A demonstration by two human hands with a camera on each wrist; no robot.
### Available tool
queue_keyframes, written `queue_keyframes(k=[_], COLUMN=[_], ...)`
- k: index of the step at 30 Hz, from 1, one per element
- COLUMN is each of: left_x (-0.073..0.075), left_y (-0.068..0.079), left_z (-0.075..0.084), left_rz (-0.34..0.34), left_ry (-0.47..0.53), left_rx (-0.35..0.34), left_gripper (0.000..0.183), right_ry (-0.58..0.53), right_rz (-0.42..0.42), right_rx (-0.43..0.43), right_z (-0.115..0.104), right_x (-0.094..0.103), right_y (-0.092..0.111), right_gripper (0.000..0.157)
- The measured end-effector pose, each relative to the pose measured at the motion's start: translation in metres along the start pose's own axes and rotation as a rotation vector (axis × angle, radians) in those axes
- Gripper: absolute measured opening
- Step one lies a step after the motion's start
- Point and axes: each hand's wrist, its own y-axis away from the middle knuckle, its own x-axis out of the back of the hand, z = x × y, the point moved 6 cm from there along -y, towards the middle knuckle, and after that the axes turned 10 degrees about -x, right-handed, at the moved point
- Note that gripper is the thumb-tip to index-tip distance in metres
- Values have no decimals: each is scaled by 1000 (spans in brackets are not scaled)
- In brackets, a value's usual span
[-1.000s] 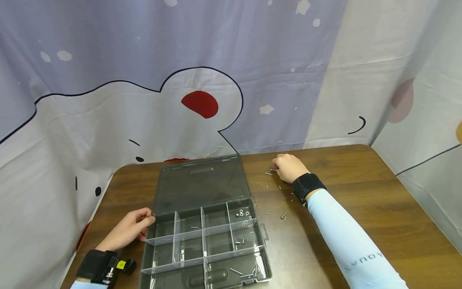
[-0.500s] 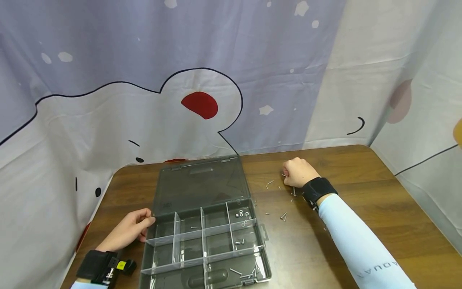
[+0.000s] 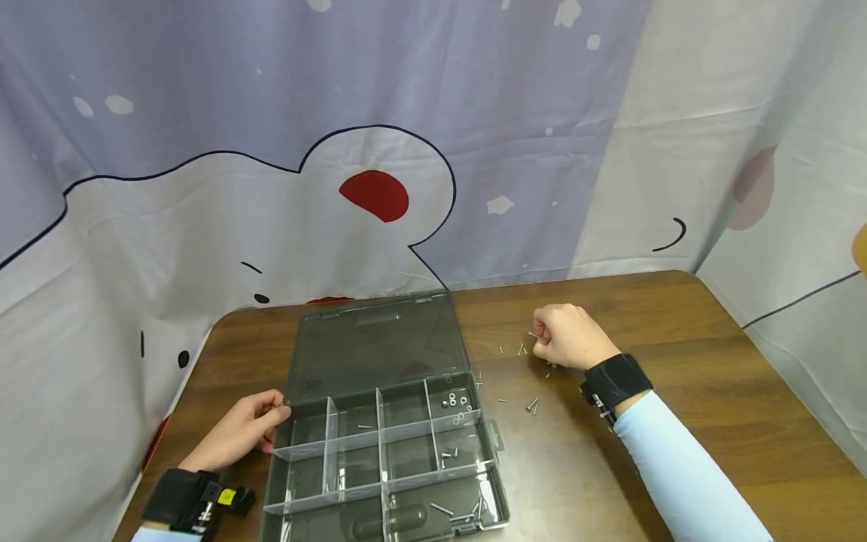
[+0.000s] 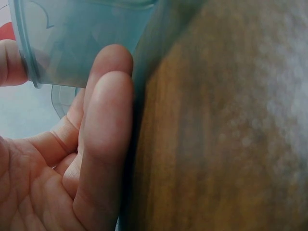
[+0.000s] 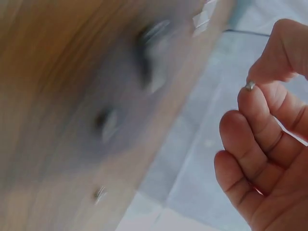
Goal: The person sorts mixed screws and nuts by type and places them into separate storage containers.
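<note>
My right hand (image 3: 572, 336) is over the table's far right part, pinching a small screw (image 5: 250, 85) between thumb and forefinger; only a bit of its metal shows in the right wrist view. Below and beside this hand lie several loose screws (image 3: 521, 349). At the left, my left hand (image 3: 238, 429) grips the left edge of a grey see-through compartment box (image 3: 273, 482). In the left wrist view, its thumb and fingers (image 4: 108, 115) are on either side of the box wall. The box lies with its lid (image 3: 379, 339) folded back.
Nuts or rings (image 3: 453, 400) sit in the box's far right compartment. Screws (image 3: 442, 509) lie in the near right one, with small pieces in others. More screws (image 3: 532, 406) are scattered right of the box on the wooden table (image 3: 677, 406). A printed curtain (image 3: 515, 135) hangs behind.
My right hand has moved right and slightly nearer, pinching a small screw. Some loose screws near it lie in different spots. The left hand and box have stayed put.
</note>
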Motion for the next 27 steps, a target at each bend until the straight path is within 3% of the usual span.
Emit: queue_keyframes(k=[5, 10, 19, 27], left_x=[0, -1, 0, 1], left_y=[-1, -2, -2, -2], left_z=[-2, -2, -2, -1], left_rz=[6, 5, 6, 16], left_ry=[-3, -10, -14, -23], left_rx=[-8, -13, -5, 1], left_gripper=[26, 26, 27, 25], right_ry=[-134, -178, -208, -134], right_rz=[58, 103, 11, -3], right_rx=[115, 254, 373, 530], right_z=[-32, -66, -116, -159], right_x=[11, 16, 25, 39], right_y=[17, 34, 61, 93], right_gripper=[19, 23, 23, 25])
